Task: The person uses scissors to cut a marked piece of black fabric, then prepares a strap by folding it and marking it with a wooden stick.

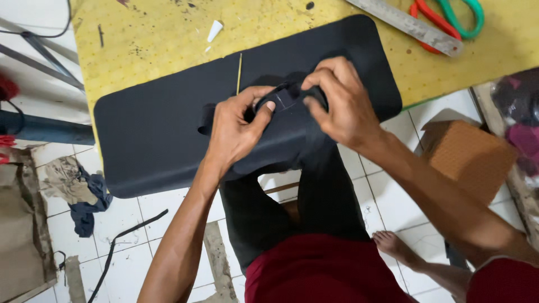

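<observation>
Metal ruler (412, 25) and scissors (449, 17) lie beyond black sheet (151, 134)

A yellow worktable (140, 39) stands over a white tiled floor (151, 235), fabric scraps (78, 191) lying below its left edge.

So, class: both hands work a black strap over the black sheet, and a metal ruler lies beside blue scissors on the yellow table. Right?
Not quite. In the head view the scissors beside the metal ruler have red and green handles, not blue. Both the left hand and right hand do work the black strap.
</observation>
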